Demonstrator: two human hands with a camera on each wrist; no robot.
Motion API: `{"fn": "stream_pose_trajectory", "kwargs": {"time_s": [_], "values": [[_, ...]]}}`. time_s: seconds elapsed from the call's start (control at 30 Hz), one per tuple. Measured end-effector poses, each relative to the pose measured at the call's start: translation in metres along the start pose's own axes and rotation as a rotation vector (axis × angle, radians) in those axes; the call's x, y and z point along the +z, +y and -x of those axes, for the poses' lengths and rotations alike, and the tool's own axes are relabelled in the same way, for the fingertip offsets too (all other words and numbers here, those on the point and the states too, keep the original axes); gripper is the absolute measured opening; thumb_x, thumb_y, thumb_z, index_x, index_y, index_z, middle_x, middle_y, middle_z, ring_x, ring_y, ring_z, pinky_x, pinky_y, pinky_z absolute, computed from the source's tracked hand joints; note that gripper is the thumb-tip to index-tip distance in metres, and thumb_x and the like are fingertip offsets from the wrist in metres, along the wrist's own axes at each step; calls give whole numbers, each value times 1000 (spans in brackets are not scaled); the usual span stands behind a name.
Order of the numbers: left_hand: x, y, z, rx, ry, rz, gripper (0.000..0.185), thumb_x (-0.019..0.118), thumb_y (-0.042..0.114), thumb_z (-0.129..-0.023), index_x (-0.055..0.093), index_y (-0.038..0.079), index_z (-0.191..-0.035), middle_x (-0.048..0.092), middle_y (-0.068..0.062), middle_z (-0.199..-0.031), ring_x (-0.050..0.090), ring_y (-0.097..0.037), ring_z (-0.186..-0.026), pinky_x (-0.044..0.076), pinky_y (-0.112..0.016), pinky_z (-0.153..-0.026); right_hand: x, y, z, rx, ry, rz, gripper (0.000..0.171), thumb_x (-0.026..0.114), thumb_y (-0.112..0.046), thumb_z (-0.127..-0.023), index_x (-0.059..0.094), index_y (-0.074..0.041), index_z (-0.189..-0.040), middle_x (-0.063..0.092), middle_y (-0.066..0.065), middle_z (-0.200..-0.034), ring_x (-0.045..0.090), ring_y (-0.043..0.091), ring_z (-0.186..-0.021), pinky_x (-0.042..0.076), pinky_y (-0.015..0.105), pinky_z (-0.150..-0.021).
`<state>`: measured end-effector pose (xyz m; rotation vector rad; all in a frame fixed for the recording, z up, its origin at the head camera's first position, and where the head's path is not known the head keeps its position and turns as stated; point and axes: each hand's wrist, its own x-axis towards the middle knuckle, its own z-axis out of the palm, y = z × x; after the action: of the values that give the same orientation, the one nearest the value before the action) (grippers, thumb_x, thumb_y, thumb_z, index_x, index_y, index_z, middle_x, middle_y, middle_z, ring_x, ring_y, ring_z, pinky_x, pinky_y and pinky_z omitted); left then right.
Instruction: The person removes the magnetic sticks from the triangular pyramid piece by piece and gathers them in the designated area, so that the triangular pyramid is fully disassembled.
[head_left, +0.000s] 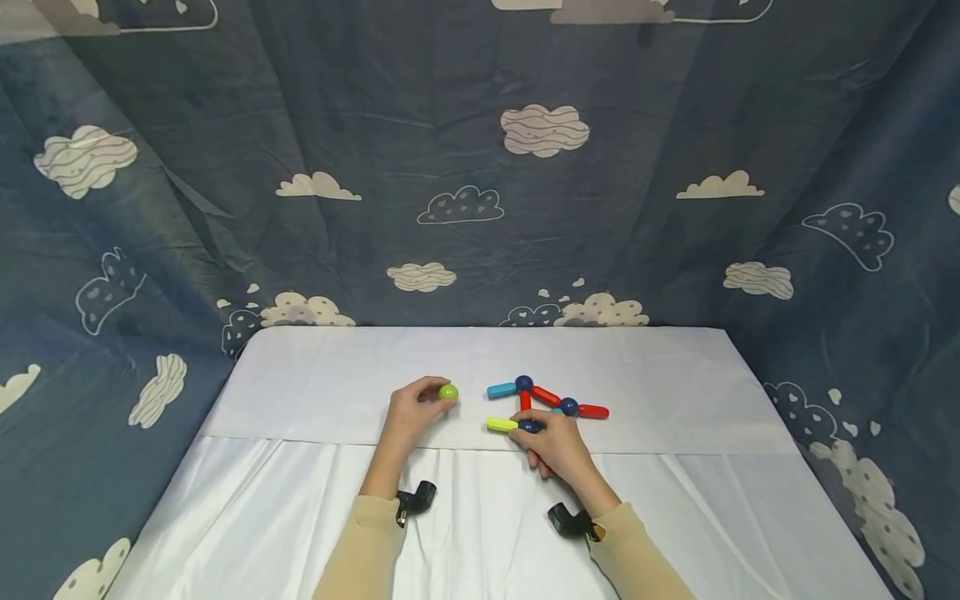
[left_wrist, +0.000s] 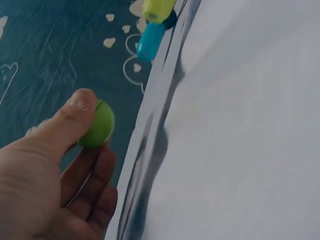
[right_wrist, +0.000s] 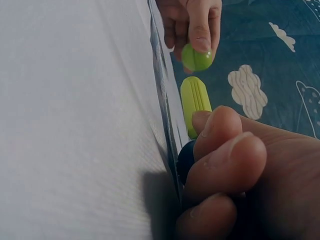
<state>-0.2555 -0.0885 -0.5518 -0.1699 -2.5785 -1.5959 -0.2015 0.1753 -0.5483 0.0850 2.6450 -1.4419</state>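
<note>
My left hand (head_left: 415,410) pinches a green ball (head_left: 448,392) between thumb and fingers, a little left of the built piece; the left wrist view shows the ball (left_wrist: 98,125) at the thumb tip. My right hand (head_left: 558,446) grips a yellow-green rod (head_left: 501,424) near its inner end, where a dark blue ball (head_left: 529,426) joins it. The rod's free end (right_wrist: 194,97) points toward the green ball, with a gap between them. From that blue ball a red rod (head_left: 525,401) runs back to another blue ball (head_left: 523,383). My right fingers hide part of the joint.
Also joined on are a light blue rod (head_left: 501,390), a slanting red rod (head_left: 546,396), a third blue ball (head_left: 569,407) and an outer red rod (head_left: 594,412). Everything lies over a white-covered table (head_left: 300,400). A dark cloud-patterned curtain (head_left: 465,250) stands behind.
</note>
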Motion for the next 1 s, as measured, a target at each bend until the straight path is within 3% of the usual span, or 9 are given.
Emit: {"fn": "stream_pose_trajectory", "kwargs": {"time_s": [0.13,0.23,0.53,0.67,1.0], "values": [[-16,-8,-8,8,110,36,36,88,19,-87,78,15,-122,78,-7,-116,73,-25,-105,58,-42,-98,-1,-1,-1,1,4,-1,30,83,-23,-93,77,-19,-122,58,2,-51,46,11,-32,39,20,-39],[-28,-15,-12,-29,169,55,38,87,19,-88,77,14,-124,78,-10,-117,73,-26,-106,57,-42,-99,-1,-2,-1,13,3,1,31,83,-24,-93,77,-19,-122,58,2,-50,47,11,-32,39,20,-39],[-55,-33,-14,-128,270,6,36,83,18,-92,74,10,-126,78,-18,-120,71,-34,-116,49,-53,-111,-1,-1,-1,33,-5,10,31,83,-25,-93,77,-19,-122,58,3,-51,48,12,-33,38,19,-40],[-57,-36,-14,-132,300,-16,38,84,18,-91,74,8,-127,77,-20,-123,69,-37,-121,45,-53,-116,-1,-2,-2,16,-4,12,31,83,-25,-93,77,-20,-122,58,2,-51,48,12,-33,38,19,-40],[-58,-41,-16,-175,290,-67,41,82,21,-93,72,8,-130,75,-19,-131,61,-40,-134,38,-56,-123,0,-1,-2,21,-9,8,31,83,-25,-93,77,-19,-123,58,2,-50,47,12,-32,39,19,-40]]}}
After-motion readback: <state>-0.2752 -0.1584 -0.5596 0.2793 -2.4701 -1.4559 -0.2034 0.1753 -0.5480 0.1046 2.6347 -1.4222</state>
